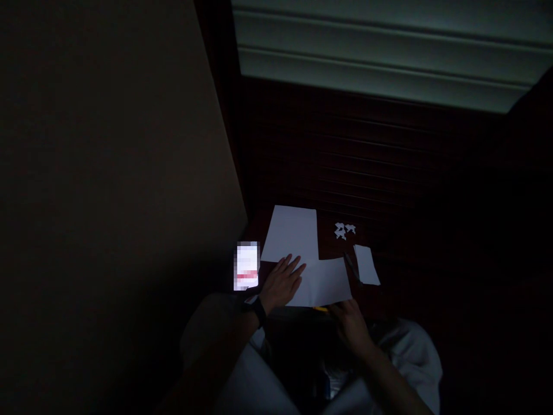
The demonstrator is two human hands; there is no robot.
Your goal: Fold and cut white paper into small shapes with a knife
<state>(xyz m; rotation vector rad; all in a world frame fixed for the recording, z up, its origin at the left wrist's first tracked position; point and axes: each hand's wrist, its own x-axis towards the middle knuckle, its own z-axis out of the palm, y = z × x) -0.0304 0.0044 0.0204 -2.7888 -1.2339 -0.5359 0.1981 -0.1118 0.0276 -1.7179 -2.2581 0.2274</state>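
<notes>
The scene is very dark. My left hand (281, 282) lies flat with fingers stretched out on a white sheet of paper (326, 282) that sits on a dark surface. My right hand (352, 324) is at the sheet's near edge, fingers curled by a small yellow object (320, 309); what it grips is hidden in the dark. A second white sheet (291, 232) lies just beyond the first. A dark wristband (258, 309) is on my left wrist.
A lit phone screen (246, 266) glows left of my left hand. Small white paper cutouts (344, 230) lie farther back, with a smaller paper piece (367, 264) and a dark pen-like object (351, 266) at right. A wall rises at left.
</notes>
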